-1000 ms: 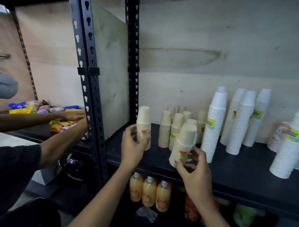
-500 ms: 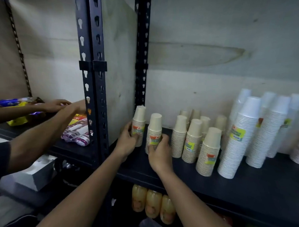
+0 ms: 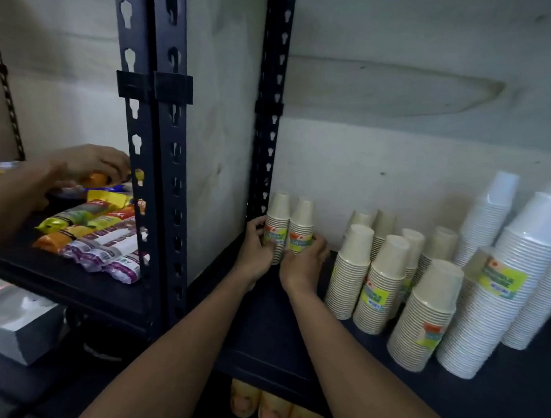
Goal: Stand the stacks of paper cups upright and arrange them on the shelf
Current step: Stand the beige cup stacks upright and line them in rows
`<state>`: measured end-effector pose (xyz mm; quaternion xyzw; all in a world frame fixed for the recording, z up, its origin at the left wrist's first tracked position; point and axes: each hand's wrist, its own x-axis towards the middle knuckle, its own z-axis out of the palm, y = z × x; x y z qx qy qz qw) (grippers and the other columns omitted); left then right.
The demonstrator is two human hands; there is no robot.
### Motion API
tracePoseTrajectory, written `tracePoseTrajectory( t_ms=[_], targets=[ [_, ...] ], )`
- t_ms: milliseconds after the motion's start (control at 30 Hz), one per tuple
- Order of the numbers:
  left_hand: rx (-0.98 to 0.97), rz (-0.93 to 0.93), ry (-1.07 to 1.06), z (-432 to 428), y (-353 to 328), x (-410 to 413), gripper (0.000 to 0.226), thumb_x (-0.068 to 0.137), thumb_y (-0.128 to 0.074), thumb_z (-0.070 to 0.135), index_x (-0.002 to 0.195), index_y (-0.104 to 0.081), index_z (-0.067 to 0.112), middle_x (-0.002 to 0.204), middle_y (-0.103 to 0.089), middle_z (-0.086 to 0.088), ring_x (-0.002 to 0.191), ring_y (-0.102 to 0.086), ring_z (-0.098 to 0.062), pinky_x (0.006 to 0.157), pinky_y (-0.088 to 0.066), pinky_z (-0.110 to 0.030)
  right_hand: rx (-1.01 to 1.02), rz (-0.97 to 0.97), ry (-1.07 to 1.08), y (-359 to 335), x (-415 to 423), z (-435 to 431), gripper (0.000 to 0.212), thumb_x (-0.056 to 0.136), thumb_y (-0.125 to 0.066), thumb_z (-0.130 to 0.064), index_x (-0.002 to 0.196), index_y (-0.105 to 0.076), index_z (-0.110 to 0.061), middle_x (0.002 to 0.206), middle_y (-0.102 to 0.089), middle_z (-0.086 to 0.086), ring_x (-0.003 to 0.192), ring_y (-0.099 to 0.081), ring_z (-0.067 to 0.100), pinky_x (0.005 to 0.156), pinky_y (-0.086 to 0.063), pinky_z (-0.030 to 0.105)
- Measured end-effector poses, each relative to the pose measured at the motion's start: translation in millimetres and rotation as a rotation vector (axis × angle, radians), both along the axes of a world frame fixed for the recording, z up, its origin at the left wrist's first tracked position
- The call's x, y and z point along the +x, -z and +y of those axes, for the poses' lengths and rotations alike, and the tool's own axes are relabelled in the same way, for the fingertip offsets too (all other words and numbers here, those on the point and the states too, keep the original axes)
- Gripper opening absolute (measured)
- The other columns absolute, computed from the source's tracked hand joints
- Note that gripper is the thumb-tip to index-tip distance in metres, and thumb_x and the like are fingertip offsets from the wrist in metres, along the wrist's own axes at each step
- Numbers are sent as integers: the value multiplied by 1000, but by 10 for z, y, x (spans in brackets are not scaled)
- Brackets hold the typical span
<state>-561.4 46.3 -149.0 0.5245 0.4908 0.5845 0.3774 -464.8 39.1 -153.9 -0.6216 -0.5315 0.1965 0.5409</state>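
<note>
Since the frame half a second ago, we have pushed our 2 beige cup stacks back into the rear left corner of the dark shelf [image 3: 262, 334], right by the black perforated upright [image 3: 266, 139]. Our left hand [image 3: 255, 252] wraps around the left beige stack [image 3: 276, 228], fingers closed on its lower half. Our right hand [image 3: 303, 263] closes around the right beige stack [image 3: 301, 232] in the same way. Both stacks stand upright, touching side by side, bases on the shelf, with green and yellow labels facing us.

To the right, apart from these 2, we see a cluster of upright beige stacks [image 3: 381, 283], and further right the taller white cup stacks [image 3: 501, 282], some leaning slightly.

On the neighbouring shelf at left, another person's hands [image 3: 90, 162] rest on coloured snack packets [image 3: 93, 235]. Below our shelf, bottles of orange drink [image 3: 271, 411] show at the bottom edge.
</note>
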Motion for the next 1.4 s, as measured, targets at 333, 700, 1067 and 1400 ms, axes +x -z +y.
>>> tracePoseTrajectory(
  t_ms=[333, 700, 1067, 1400],
  targets=[
    [71, 56, 46, 319, 41, 91, 58, 96, -60, 5, 143, -35, 28, 135, -51, 5, 115, -56, -8, 103, -49, -31, 29, 22, 54, 13, 98, 369, 73, 81, -75, -10, 139, -31, -12, 137, -40, 18, 121, -47, 36, 102, -45, 46],
    [113, 230, -65, 396, 172, 95, 75, 89, -70, 7, 148, -34, 34, 139, -53, -2, 124, -55, -17, 106, -50, -45, -8, -58, 90, 36, 196, 354, 57, 83, -70, -5, 133, -42, -6, 134, -46, 18, 121, -48, 33, 100, -40, 35],
    [102, 244, -73, 467, 201, 99, 65, 91, -67, 3, 147, -41, 24, 144, -48, -5, 122, -56, -16, 106, -50, -41, 25, -21, 105, 34, 203, 302, 50, 87, -67, -6, 133, -48, -7, 131, -52, 13, 121, -50, 29, 102, -41, 35],
    [91, 264, -77, 471, 188, 111, 65, 91, -69, 6, 147, -40, 23, 144, -48, -4, 122, -55, -17, 106, -49, -40, 1, -16, 88, 5, 224, 252, 48, 90, -67, -6, 134, -49, -6, 132, -52, 12, 121, -52, 27, 98, -39, 29]
  ],
)
